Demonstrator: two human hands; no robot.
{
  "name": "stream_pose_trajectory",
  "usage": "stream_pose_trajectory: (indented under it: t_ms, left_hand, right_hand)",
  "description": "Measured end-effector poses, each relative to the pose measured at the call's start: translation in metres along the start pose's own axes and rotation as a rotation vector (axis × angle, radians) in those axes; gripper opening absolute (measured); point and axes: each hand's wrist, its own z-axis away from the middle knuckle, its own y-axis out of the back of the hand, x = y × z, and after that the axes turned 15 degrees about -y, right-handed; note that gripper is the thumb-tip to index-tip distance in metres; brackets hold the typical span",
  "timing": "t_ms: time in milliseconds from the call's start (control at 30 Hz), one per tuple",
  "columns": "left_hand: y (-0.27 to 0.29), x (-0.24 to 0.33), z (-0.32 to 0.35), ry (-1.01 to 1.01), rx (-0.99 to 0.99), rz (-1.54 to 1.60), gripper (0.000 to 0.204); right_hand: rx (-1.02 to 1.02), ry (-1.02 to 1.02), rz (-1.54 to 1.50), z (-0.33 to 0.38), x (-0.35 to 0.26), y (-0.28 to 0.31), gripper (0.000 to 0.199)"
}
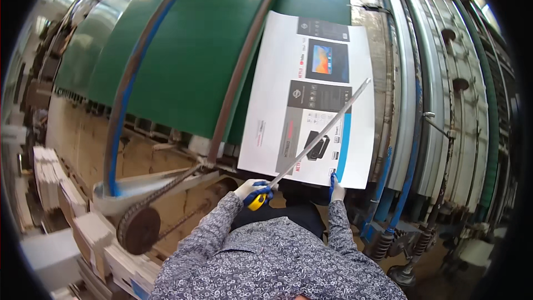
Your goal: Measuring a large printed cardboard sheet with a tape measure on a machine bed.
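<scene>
My left hand (252,190), in a white glove with blue fingers, is closed round a yellow tape measure (257,202). From it a long silvery blade (321,132) stretches up and to the right, slanting across a large printed sheet (266,105). The sheet is white with black, grey and blue panels and pictures of devices. At the sheet's near right edge my right hand (336,190), gloved the same way, pinches the border between thumb and fingers. The sheet's far part lies over the machine bed. Whether the blade touches the sheet I cannot tell.
A wide green belt (189,66) fills the left, crossed by brown and blue straps (239,72). Metal rollers (430,105) stand to the right. At the lower left are a dark chain wheel (139,230) and stacked cardboard (94,233). Springs (383,247) sit at lower right.
</scene>
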Motion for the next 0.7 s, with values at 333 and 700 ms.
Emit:
stream_pose_trajectory:
  t_ms: [333,700]
  left_hand:
    - [0.038,-0.085,0.143,-0.029,0.033,-0.254,0.029]
    - [0.143,-0.174,0.260,0.103,0.078,-0.172,0.027]
  right_hand:
    - [0.265,0.798,0.137,0.180,-0.144,0.004,0.033]
    - [0.305,0.987,0.437,0.271,-0.308,0.145,0.016]
